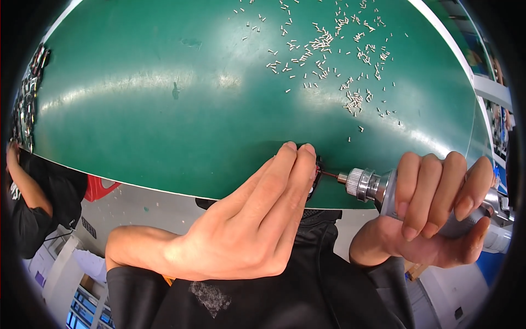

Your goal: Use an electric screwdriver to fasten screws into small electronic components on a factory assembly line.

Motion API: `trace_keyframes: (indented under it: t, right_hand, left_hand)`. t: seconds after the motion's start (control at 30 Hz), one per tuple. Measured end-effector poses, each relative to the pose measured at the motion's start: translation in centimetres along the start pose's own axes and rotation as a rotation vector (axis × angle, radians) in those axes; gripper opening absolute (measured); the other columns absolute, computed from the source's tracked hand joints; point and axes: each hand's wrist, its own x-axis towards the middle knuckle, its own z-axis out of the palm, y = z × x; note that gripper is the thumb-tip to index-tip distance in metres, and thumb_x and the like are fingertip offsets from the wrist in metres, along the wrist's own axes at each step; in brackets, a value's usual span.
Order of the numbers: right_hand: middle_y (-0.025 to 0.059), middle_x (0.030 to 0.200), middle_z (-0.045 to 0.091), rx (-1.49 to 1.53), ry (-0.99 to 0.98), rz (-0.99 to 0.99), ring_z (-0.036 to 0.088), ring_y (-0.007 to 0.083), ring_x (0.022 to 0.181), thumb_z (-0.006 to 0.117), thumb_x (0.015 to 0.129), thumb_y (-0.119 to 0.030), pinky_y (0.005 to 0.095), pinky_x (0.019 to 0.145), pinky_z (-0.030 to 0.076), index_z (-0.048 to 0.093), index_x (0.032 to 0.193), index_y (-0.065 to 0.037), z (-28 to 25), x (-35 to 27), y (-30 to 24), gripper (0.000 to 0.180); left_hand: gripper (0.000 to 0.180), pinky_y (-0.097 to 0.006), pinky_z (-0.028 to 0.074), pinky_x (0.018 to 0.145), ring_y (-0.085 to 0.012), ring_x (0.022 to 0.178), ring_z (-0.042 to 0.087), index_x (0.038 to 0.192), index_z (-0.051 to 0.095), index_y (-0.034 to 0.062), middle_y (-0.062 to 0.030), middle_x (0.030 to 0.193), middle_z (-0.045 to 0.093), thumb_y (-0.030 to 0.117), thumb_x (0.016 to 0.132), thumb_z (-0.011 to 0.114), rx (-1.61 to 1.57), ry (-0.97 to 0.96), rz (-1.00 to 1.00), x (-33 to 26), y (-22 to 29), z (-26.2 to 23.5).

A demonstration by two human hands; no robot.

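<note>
Small dark part (316, 176): it sits at the near edge of the green bench (164, 109), pressed under the fingertips of my left hand (246, 225). Only a thin black sliver of it shows beside my fingers, so I cannot tell its full shape.

Left grip: my fingers are straight and close together, pushing down on the part and covering most of it. I judge I hold it this way so it does not turn or slide when the tool tip meets it.

Right grip: my right hand (438, 211) is closed around the silver body of a powered screwdriver (378, 186), four fingers over the top and the thumb below.

Tool position: I hold the screwdriver nearly level, pointing left. Its thin reddish bit (329, 174) reaches the right side of the part, just beside my left fingertips. It seems to touch the part, but the contact point is too small to be sure.

Tool look: a bright metal body with a ridged collar (355, 180) behind the bit.

Screws (329, 49): many small silver screws lie scattered on the far right area of the bench, well apart from my hands.

Bench edge: I work right at the edge, with my dark clothing (307, 285) just below it.

Left rim: another person's arm in a dark sleeve (27, 203) is near a pile of small dark and metal parts (27, 98).
</note>
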Motion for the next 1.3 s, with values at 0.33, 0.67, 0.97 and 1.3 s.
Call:
trace_keyframes:
  t: [0.33, 0.67, 0.97, 1.3]
  right_hand:
    - [0.0004, 0.055, 0.050, -0.160, -0.247, 0.139, 0.046, 0.0088, 0.039, 0.059, 0.084, -0.022, 0.0252, 0.049, 0.040, 0.045, 0.081, -0.010, 0.2, 1.2, -0.3, 0.019]
    - [0.0016, 0.054, 0.051, -0.172, -0.371, 0.131, 0.046, 0.0119, 0.039, 0.063, 0.082, -0.020, 0.0273, 0.047, 0.042, 0.047, 0.073, -0.007, -0.2, 2.7, -0.9, 0.023]
    - [0.0018, 0.057, 0.041, 0.153, 0.083, -0.114, 0.041, 0.0114, 0.043, 0.054, 0.090, -0.017, 0.0282, 0.052, 0.038, 0.043, 0.088, -0.006, -6.3, -2.2, -4.1, 0.016]
    - [0.0023, 0.056, 0.038, 0.325, 0.226, -0.023, 0.036, 0.0122, 0.042, 0.049, 0.091, -0.018, 0.0303, 0.053, 0.037, 0.041, 0.087, -0.007, -8.1, -4.5, -2.1, 0.014]
  left_hand:
    - [0.033, -0.036, 0.059, 0.078, -0.0345, 0.090, 0.065, 0.088, 0.066, -0.0159, -0.0255, 0.098, 0.067, 0.000, 0.059, 0.066, -0.023, 0.052, 0.000, -0.1, 0.0, 0.4]
    - [0.034, -0.038, 0.056, 0.085, -0.0365, 0.097, 0.063, 0.091, 0.066, -0.0159, -0.0266, 0.105, 0.065, 0.002, 0.062, 0.063, 0.000, -0.024, 0.074, 0.8, 0.2, -0.4]
    - [0.048, -0.043, 0.050, 0.091, -0.0409, 0.108, 0.059, 0.122, 0.055, -0.0076, -0.0245, 0.118, 0.059, -0.001, 0.076, 0.070, 0.619, -0.078, -0.642, -4.8, -6.6, -5.6]
    - [0.027, -0.038, 0.053, 0.077, -0.0280, 0.093, 0.061, 0.103, 0.065, 0.0007, -0.0096, 0.102, 0.062, -0.003, 0.077, 0.070, 0.157, 0.127, -0.329, 4.9, -11.7, -1.7]
